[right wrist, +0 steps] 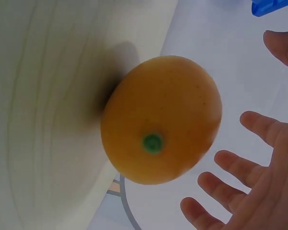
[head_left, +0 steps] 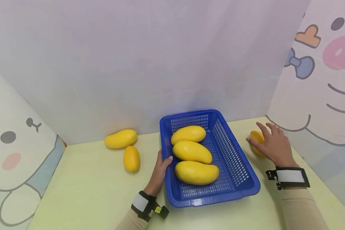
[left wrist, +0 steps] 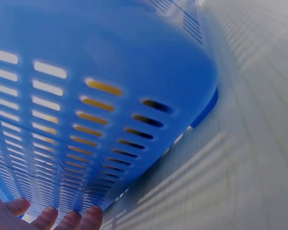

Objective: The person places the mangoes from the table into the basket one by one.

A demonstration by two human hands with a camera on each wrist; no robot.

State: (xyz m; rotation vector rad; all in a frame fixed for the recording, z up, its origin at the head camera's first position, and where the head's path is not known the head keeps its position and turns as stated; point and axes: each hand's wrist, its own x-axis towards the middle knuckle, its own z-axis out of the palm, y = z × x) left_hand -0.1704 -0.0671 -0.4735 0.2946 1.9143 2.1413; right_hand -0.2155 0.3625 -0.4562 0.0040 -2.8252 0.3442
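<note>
Three oblong mangoes (head_left: 192, 151) share a slotted basket (head_left: 230, 153).

At the left fingers (left wrist: 69, 221), the basket (head_left: 212, 200) is deep blue, its walls patterned with rows of slots. Right of those fingers, three mangoes (head_left: 192, 151) are bright yellow; left of the fingers, the back mango (head_left: 120, 139) is yellow and the front mango (head_left: 131, 159) golden orange. Beside the right fingers (right wrist: 259, 127), another mango (right wrist: 161, 112) is orange with dark specks and a green dot (right wrist: 152, 143). Below all the fingers, the table (head_left: 83, 182) is pale yellow-green with faint grain lines. Beyond them, the wall (head_left: 138, 64) is pale lilac. Right of the right fingers, a white panel (head_left: 293, 100) bears a pink snout (head_left: 342, 48) and a blue bow (head_left: 304, 66).
</note>
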